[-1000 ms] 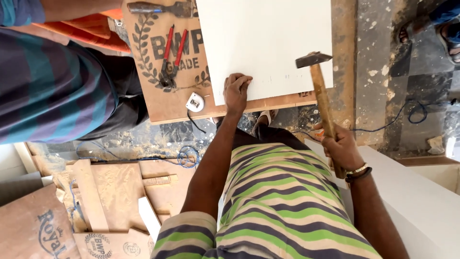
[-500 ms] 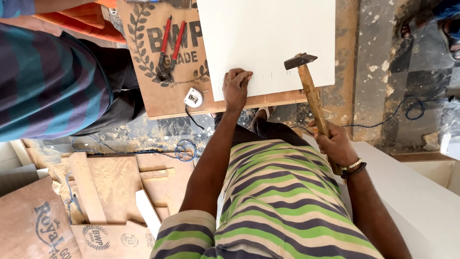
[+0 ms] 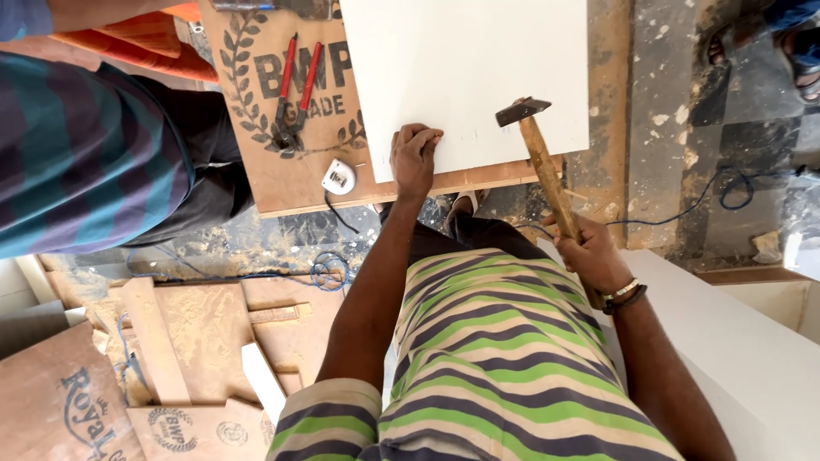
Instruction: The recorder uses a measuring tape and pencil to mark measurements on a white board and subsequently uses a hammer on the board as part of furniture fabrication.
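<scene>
My left hand (image 3: 415,159) rests on the near edge of a white sheet (image 3: 465,64), fingertips pinched together against it; anything between them is too small to see. My right hand (image 3: 589,253) grips the wooden handle of a hammer (image 3: 541,162). Its steel head hovers over the sheet, a short way right of my left fingers. The sheet lies on a brown plywood board (image 3: 299,183). My green striped shirt fills the lower middle.
Red-handled pliers (image 3: 293,94) and a small white tape measure (image 3: 339,177) lie on the plywood. A person in a teal striped shirt (image 3: 81,145) stands at the left. Wood offcuts (image 3: 162,358) and a blue cable (image 3: 329,273) litter the floor. A white panel (image 3: 735,341) lies at right.
The hammer head has swung left, closer to my left hand. My left hand has stayed pinched at the sheet's edge.
</scene>
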